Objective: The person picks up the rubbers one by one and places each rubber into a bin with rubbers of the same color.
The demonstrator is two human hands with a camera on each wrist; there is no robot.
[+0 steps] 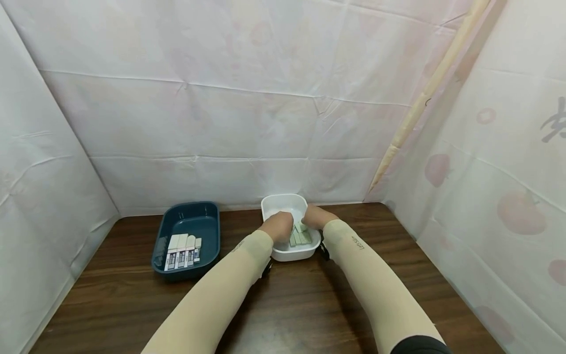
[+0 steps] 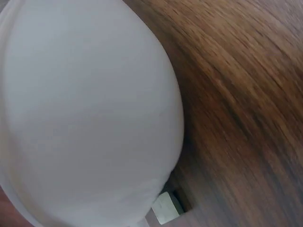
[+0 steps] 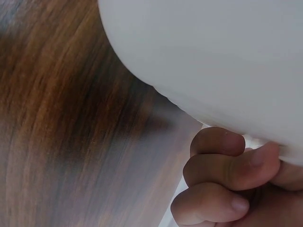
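Both hands reach into the white tub (image 1: 283, 204); right fingers (image 3: 215, 168) curl at its rim, left fingers hidden; lift erasers (image 1: 299, 238) singly, steadying the tub

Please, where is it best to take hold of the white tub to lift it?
Probably by the rim of the white tub on its two long sides, left and right, one hand each. The walls look smooth and rounded, so only the rim gives the fingers something to hook.
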